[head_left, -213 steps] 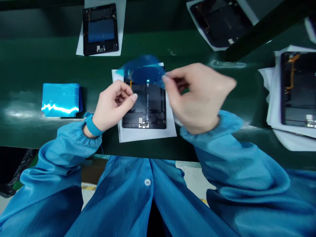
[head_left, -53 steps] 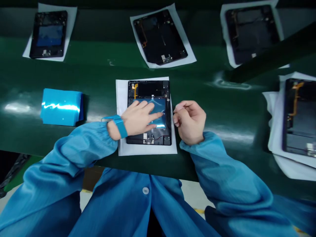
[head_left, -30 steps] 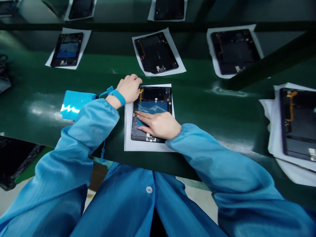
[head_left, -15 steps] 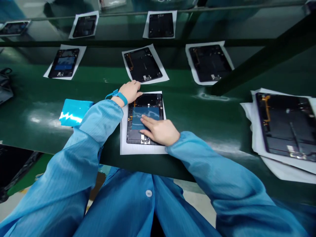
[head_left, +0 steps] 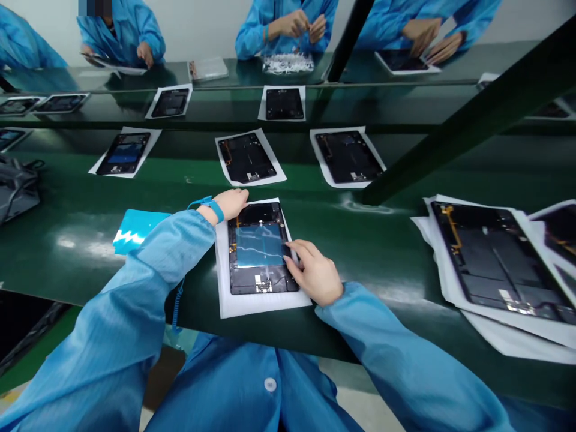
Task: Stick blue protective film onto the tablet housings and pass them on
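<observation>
An opened tablet [head_left: 243, 283] lies on white sheets [head_left: 229, 307] in front of me, a blue film-like panel [head_left: 261, 249] across its middle. White streaks of glare run over the panel. My left hand [head_left: 229, 204], with a blue wrist strap [head_left: 216, 210], is closed at the tablet's top left corner; its fingertips are partly hidden. At the tablet's right edge is my right hand [head_left: 317, 276], fingers bent and the thumb apart from the forefinger, nothing visible between them. Shiny blue film [head_left: 135, 231] lies left of my left forearm.
Several opened tablets on white sheets, such as one tablet [head_left: 247, 159], stand beyond. A tablet [head_left: 499, 258] tops sheets at right. A dark green post [head_left: 427, 144] slants over the right side. Co-workers in blue work across the bench, one person's hands [head_left: 303, 27] over white strips.
My right hand has slid right, off the blue panel to the tablet's edge. My left hand stays at the top left corner. The view has tilted up, showing co-workers.
</observation>
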`<state>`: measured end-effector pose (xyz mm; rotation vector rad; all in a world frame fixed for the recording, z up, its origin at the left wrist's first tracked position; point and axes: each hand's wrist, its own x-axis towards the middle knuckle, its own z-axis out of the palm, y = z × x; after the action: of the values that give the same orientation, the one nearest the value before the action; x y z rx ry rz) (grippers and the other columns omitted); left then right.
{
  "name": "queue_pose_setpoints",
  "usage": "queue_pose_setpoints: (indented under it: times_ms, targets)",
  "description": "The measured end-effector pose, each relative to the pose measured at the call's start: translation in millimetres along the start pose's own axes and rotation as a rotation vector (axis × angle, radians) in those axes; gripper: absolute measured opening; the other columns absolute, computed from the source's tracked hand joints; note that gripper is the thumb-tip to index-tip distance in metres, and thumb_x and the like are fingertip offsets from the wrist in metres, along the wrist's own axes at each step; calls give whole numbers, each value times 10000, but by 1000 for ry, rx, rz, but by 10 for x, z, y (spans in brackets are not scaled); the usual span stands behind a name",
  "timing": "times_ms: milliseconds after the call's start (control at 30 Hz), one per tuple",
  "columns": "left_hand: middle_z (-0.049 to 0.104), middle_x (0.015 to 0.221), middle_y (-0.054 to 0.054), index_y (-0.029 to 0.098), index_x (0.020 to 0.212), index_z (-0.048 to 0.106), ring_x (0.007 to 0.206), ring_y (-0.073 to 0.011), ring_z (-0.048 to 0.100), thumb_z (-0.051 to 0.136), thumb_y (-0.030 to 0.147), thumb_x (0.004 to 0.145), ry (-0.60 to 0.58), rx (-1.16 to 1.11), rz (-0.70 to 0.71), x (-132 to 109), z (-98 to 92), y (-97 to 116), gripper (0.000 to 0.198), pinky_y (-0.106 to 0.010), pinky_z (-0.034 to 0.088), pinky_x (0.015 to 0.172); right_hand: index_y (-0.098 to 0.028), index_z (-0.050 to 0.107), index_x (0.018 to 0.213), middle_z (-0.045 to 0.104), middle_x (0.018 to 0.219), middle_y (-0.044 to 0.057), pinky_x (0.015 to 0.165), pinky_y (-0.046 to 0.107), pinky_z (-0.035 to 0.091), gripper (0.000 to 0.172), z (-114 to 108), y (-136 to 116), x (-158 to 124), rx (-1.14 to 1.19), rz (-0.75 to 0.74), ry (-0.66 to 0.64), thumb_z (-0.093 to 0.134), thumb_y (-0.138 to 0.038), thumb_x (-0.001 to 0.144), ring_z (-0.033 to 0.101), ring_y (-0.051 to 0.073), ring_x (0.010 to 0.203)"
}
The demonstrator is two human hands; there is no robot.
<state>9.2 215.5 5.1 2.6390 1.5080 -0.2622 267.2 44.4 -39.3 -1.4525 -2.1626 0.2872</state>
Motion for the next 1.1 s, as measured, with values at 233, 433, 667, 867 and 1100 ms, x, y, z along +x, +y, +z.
queue_pose_setpoints:
  times_ms: [233, 433, 667, 867, 1100]
  targets:
    - [667, 1137, -137, 141, 1100, 634, 1050, -252, 636, 386, 188, 1029, 43, 18, 60, -213, -149, -42, 263, -348, 488, 906, -168, 567, 1406, 687, 1247, 157, 725, 444, 618, 538, 13, 78, 11, 184, 243, 17, 566, -419, 930, 643, 193, 599]
    - [623, 1151, -133, 165, 1127, 614, 1044, -250, 614, 322, 238, 1058, 386, -10, 64, -363, -588, -131, 309, -388, 501, 930, -195, 735, 1028, 725, 774, 48, 581, 342, 528, 437, -47, 158, 101, 596, 343, -170, 595, -591, 905, 612, 188, 563]
    - [650, 1257, -200, 127, 1229, 580, 1190, -295, 620, 268, 442, 1078, 427, -287, -643, 124, -536, -468, 468, -413, 482, 1008, -195, 715, 905, 661, 676, 40, 555, 324, 462, 492, -19, 316, 354, 563, 373, -13, 516, -645, 916, 591, 198, 591]
    - [649, 1271, -252, 38, 1260, 590, 1219, -351, 622, 598, 391, 982, 201, -300, -927, 604, -43, -572, 449, -515, 484, 1022, -178, 687, 868, 605, 638, 32, 578, 314, 432, 523, -76, 723, 889, 472, 383, 120, 473, -654, 902, 563, 196, 623]
    - [620, 1315, -225, 56, 1347, 548, 1192, -303, 636, 608, 339, 999, 178, -248, -969, 569, -171, -893, 451, -511, 551, 993, -161, 644, 792, 601, 692, 31, 648, 296, 467, 443, 126, 1114, 1881, 364, 433, 141, 504, -532, 989, 559, 163, 694]
